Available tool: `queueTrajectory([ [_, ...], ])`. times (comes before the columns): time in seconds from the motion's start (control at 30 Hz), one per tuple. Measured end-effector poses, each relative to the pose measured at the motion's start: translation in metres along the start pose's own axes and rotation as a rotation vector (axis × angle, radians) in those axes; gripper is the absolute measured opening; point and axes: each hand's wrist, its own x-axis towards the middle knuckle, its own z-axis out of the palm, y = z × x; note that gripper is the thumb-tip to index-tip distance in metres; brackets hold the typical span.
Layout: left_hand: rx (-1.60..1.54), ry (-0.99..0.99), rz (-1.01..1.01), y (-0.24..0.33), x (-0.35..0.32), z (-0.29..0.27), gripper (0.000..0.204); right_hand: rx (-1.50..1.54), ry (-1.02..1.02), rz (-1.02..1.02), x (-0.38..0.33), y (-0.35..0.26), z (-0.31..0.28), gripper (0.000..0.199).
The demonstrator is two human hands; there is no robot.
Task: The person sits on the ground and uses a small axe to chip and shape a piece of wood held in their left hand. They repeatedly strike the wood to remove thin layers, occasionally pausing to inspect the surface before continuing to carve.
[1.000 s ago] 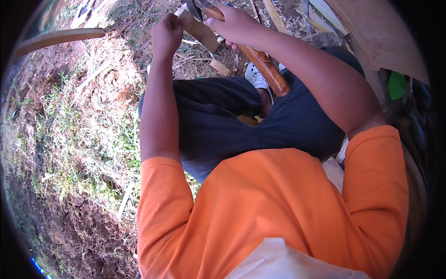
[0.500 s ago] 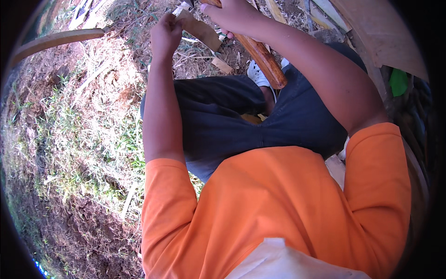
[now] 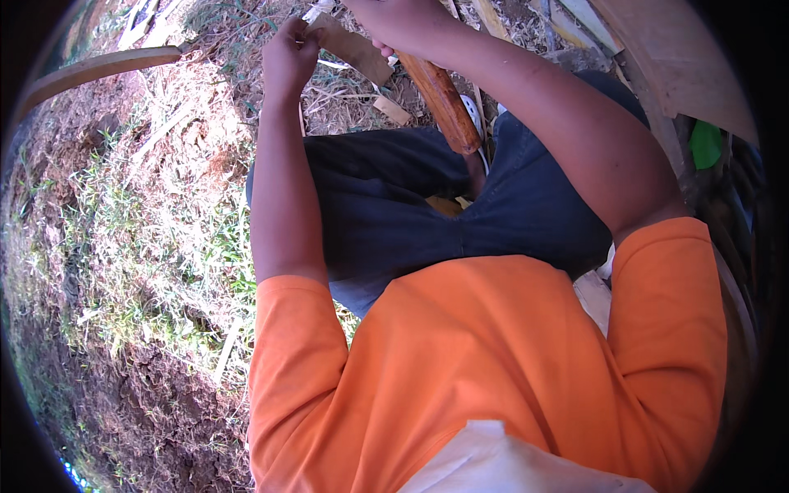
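Nearest the camera is an orange shirt [image 3: 493,370], then dark trousers [image 3: 386,214] over the seated person's lap. On the left lies grass [image 3: 140,246] and bare soil [image 3: 148,411].

Beyond the lap a reddish-brown wooden handle [image 3: 444,103] slants down toward the knees, its lower end between the thighs. The right hand [image 3: 403,20] is closed around the upper end of the handle at the top edge of the view; its fingers are wrapped tight, though the top of the hand is cut off.

Just left of it, the left hand [image 3: 288,57] is curled shut, pinching the near end of a flat wood piece [image 3: 353,49] that reaches to the handle.

Farther off, a curved plank [image 3: 99,70] lies on the ground at the upper left, and pale boards [image 3: 682,57] lean at the upper right.
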Motion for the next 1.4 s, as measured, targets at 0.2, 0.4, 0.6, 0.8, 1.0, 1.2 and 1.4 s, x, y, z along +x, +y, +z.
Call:
queueTrajectory([
  [0.2, -0.001, -0.028, -0.014, -0.009, 0.001, -0.005, 0.026, 0.141, -0.293, 0.313, -0.001, 0.028, 0.005, 0.043],
  [0.4, -0.024, -0.023, -0.045, -0.007, -0.001, -0.003, 0.027, 0.081, -0.021, 0.072, 0.003, 0.008, 0.002, 0.034],
  [0.6, 0.007, -0.02, -0.018, 0.002, 0.0, -0.001, 0.025, 0.07, -0.322, 0.154, -0.003, 0.058, 0.006, 0.033],
  [0.8, 0.009, 0.038, 0.046, 0.001, 0.002, 0.002, 0.022, 0.078, 0.174, -0.323, 0.016, 0.044, 0.023, 0.032],
  [1.0, -0.06, 0.026, -0.008, -0.005, -0.003, 0.001, 0.024, 0.173, -0.258, 0.17, 0.008, 0.021, 0.001, 0.037],
  [1.2, -0.01, 0.043, 0.047, -0.001, 0.004, 0.005, 0.025, -0.203, 0.087, -0.291, 0.021, 0.066, 0.029, 0.035],
  [1.4, -0.082, 0.036, -0.005, -0.006, -0.001, 0.003, 0.026, -0.034, -0.053, -0.129, 0.016, 0.029, 0.012, 0.033],
])
